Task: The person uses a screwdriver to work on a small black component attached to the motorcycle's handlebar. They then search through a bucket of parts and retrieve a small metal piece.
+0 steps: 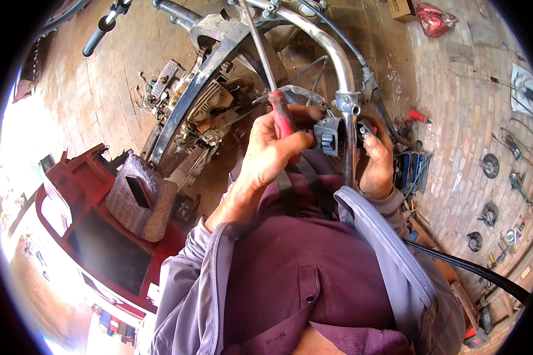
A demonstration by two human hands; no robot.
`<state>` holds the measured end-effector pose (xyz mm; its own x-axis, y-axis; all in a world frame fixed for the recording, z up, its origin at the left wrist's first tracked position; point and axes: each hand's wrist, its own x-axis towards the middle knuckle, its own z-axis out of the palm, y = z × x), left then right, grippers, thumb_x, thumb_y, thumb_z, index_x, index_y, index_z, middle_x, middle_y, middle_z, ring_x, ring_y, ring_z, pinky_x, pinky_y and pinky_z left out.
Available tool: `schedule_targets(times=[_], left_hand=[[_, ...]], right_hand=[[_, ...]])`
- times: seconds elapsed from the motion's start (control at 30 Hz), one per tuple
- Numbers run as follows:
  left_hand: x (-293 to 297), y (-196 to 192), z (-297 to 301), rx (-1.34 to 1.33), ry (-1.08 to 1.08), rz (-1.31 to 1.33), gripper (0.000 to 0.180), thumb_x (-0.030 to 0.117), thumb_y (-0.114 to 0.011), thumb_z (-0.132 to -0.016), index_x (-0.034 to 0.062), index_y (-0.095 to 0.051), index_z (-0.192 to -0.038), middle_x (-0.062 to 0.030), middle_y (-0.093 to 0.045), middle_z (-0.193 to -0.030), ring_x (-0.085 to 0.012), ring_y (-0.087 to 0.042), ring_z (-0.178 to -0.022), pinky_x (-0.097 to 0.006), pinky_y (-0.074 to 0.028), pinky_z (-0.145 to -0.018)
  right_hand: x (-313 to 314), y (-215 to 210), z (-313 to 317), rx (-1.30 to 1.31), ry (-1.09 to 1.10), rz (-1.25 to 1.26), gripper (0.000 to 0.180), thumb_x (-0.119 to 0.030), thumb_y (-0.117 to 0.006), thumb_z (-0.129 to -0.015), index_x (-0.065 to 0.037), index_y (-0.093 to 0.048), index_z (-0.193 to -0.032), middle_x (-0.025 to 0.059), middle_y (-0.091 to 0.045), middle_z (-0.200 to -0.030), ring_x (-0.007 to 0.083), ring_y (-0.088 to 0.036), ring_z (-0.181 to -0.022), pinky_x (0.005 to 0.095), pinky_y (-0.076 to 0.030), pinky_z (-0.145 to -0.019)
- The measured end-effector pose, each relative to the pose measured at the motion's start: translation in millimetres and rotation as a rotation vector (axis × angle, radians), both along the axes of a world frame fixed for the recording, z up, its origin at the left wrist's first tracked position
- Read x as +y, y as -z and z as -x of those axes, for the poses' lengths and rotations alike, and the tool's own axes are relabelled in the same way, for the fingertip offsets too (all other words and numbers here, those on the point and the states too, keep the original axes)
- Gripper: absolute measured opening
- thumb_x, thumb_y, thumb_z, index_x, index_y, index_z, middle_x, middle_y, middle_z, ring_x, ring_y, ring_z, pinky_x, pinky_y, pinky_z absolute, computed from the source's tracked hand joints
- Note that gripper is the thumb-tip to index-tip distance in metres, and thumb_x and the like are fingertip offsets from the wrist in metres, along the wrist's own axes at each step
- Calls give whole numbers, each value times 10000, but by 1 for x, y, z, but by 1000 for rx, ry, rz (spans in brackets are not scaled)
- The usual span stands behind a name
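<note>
My left hand (266, 145) is closed around the red handle of a screwdriver (282, 118), its long metal shaft pointing up and away. The thumb of that hand reaches toward a black switch housing (326, 137) just left of a chrome handlebar (349, 154); some of its fingers pass behind and are hidden. On the tube's other side, my right hand (378, 160) curls its fingers, pinching a small dark part (366, 127) near its thumb tip. A metal clamp (348, 102) sits on the bar just above the housing.
A dark curved frame (204, 74) and an exposed engine (210, 103) lie ahead. On the left, a phone (137, 191) rests on a wrapped pad (151, 207) over a red body panel (77, 177). Loose parts and tools, including a red-handled piece (418, 116), lie on the brick floor (456, 171).
</note>
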<state>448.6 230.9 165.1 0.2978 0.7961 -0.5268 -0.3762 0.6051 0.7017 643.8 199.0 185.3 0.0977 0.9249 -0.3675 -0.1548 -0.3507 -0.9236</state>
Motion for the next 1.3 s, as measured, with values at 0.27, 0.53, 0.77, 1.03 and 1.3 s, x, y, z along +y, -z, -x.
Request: schedule_targets(times=[0.27,0.53,0.77,1.03,1.3], left_hand=[[3,3,7,60,82,-68,255,34,-682,-780,-7,-677,-1032,-17,-644,-846,-75,-533,-677,-224,-419,-613],[8,-2,10,128,156,-182,129,9,-716,-814,12,-696,-941,13,-620,-805,-57,-521,-667,-205,-399,-593],[5,-1,16,170,257,-171,139,12,-739,-808,0,-701,-941,-10,-648,-864,-88,-575,-766,-247,-465,-696],[9,1,20,196,344,-245,157,45,-769,-811,-10,-705,-944,-42,-674,-890,-113,-609,-832,-282,-489,-779],[7,0,15,193,329,-196,123,53,-765,-821,-7,-699,-905,-30,-656,-850,-111,-592,-801,-280,-478,-763]], right_hand=[[-5,3,-3,235,100,86,479,-266,-498,-910,48,-513,-1271,99,-611,-1131,175,-574,-1047,308,-430,-946],[-5,2,-5,373,118,171,516,-262,-551,-919,69,-484,-1308,111,-614,-1134,182,-611,-972,305,-497,-862],[-8,5,-16,-95,-52,172,722,-334,-773,-772,130,-499,-1251,123,-630,-1033,158,-582,-923,268,-462,-840],[5,-11,-17,-248,-266,95,648,-283,-787,-764,110,-541,-1216,145,-642,-1044,190,-593,-966,312,-451,-911],[-1,1,-30,-443,-282,22,763,-313,-822,-727,141,-500,-1250,209,-618,-1136,234,-597,-1045,342,-437,-976]])
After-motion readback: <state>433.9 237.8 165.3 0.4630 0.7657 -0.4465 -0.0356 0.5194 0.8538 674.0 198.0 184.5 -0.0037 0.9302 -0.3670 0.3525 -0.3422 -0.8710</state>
